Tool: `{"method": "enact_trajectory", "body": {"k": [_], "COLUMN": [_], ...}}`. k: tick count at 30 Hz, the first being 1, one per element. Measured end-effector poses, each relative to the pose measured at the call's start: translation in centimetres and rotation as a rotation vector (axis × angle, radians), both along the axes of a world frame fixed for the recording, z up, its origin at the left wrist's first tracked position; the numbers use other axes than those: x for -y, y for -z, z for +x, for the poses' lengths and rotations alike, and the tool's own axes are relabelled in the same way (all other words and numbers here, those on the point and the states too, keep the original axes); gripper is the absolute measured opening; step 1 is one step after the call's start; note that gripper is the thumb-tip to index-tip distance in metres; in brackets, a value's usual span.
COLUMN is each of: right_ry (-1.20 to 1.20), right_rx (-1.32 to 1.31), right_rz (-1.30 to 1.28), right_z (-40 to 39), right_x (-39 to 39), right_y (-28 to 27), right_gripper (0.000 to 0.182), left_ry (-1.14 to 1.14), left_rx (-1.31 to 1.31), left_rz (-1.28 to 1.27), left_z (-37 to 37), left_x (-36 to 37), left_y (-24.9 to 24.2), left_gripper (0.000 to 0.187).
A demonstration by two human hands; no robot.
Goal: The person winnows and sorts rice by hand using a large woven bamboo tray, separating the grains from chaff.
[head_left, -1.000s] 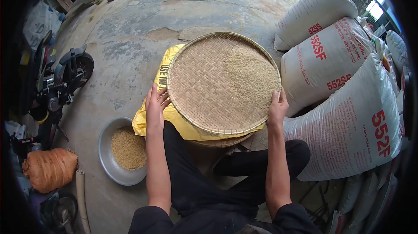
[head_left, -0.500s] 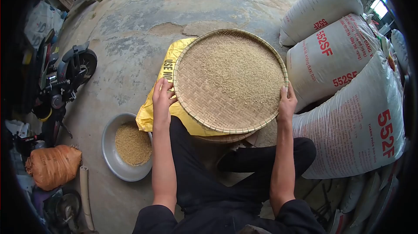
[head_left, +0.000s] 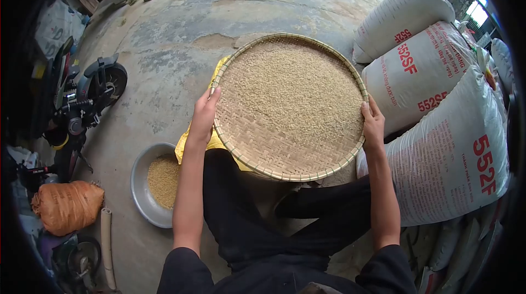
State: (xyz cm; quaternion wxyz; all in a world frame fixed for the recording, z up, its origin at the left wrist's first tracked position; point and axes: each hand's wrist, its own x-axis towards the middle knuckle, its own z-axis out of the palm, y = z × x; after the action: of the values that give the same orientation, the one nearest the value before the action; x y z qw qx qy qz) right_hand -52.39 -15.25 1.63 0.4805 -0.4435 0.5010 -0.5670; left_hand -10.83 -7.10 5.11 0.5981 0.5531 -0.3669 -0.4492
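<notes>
A round woven bamboo winnowing tray (head_left: 263, 154) is held up in front of me over my crossed legs. Pale grain (head_left: 290, 83) covers its middle and far part, and bare weave shows along the near side. My left hand (head_left: 205, 114) grips the rim on the left, thumb on top, the other fingers partly hidden behind it. On the right edge, my right hand (head_left: 373, 124) is closed round the rim too. Beneath the tray, a yellow plastic sack (head_left: 186, 146) shows only at the left.
Left of my leg stands a metal basin (head_left: 143, 206) holding golden grain (head_left: 163, 182). Large white printed sacks (head_left: 438, 157) lean at the right. A motorbike (head_left: 82, 102), an orange bundle (head_left: 68, 206) and a pole (head_left: 107, 247) are on the left.
The tray has come nearer and looks larger, hiding more of the yellow sack. Its grain has spread out toward the left and far side. Both hands still hold the rim.
</notes>
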Motion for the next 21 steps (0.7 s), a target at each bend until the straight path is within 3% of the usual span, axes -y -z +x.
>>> {"method": "enact_trajectory", "body": {"k": [4, 6, 7, 10, 12, 14, 17, 21], "right_ry": [-0.193, -0.274, -0.349, -0.336, -0.269, -0.246, -0.385, -0.197], "right_rx": [-0.084, -0.202, -0.143, 0.032, -0.05, -0.078, -0.116, -0.16], "right_rz": [0.048, 0.102, 0.139, 0.013, -0.064, -0.004, 0.262, 0.032], "right_z": [-0.9, -0.3, 0.2, 3.1, 3.5, 2.8, 0.9, 5.4], "right_x": [4.1, 7.3, 8.9, 8.1, 6.5, 7.5, 12.0, 6.1], "right_y": [-6.8, -9.1, -9.5, -9.3, -6.6, -5.4, -2.6, 5.8], "right_gripper": [0.045, 0.044, 0.045, 0.047, 0.048, 0.048, 0.048, 0.054], "left_ry": [0.043, 0.013, -0.059, -0.082, -0.137, -0.133, -0.114, 0.02], "left_rx": [-0.122, 0.146, -0.01, 0.049, 0.033, 0.175, 0.172, -0.074], "left_rz": [0.058, 0.036, 0.083, -0.001, 0.023, 0.059, 0.06, 0.227], "left_z": [0.6, 1.4, 0.3, 4.7, 4.6, 2.8, -0.5, 5.6], "left_x": [1.6, 3.2, 3.5, 6.8, 6.2, 5.0, 3.8, 5.2], "left_y": [-5.0, -5.5, -6.7, -0.1, 1.8, 4.1, 8.0, 2.4], "left_gripper": [0.042, 0.042, 0.034, 0.025, 0.019, 0.02, 0.03, 0.033]}}
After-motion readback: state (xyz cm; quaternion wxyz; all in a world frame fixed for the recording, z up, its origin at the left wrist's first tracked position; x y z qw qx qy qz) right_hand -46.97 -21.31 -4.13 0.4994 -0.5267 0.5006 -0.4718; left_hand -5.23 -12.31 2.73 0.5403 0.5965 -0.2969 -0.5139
